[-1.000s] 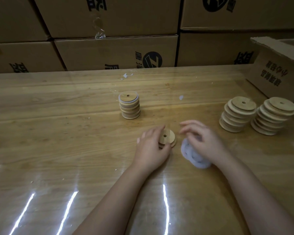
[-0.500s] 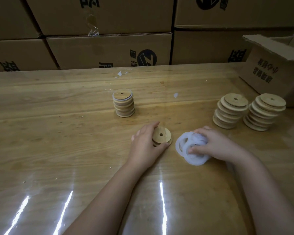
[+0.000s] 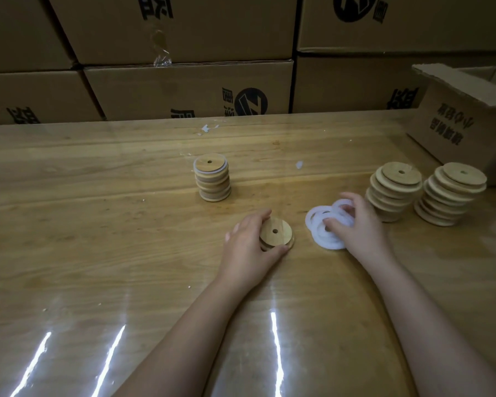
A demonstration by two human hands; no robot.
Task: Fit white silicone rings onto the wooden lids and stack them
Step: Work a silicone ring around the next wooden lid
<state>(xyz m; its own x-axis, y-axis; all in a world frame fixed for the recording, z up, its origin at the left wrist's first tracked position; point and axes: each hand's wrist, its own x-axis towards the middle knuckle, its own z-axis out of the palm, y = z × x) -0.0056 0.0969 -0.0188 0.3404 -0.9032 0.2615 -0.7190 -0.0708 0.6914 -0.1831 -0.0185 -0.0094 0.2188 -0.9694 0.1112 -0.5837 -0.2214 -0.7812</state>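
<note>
Lid (image 3: 277,232), a round wooden disc with a small centre hole, lies flat on the table (image 3: 98,224) near the middle. The left hand (image 3: 249,247) grips it, fingers curled over its far edge and the thumb against its near edge. Just right of it lies a loose pile of white rings (image 3: 321,234), overlapping one another. The right hand (image 3: 361,229) is on that pile, with the thumb pressed on a ring and the curled fingers over the far rings, pinching them. The two hands are apart, with a strip of bare table between lid and rings.

Farther off, left of centre, stands a short stack (image 3: 212,176) of lids with a white ring showing round the top one. At the right, just beyond the right hand, stand two leaning stacks of bare lids (image 3: 393,193), side by side and close together.

An open box (image 3: 464,124) sits at the far right corner of the table. Sealed cartons (image 3: 184,90) form a wall along the far edge. A few white scraps (image 3: 299,164) lie on the table beyond the rings.
</note>
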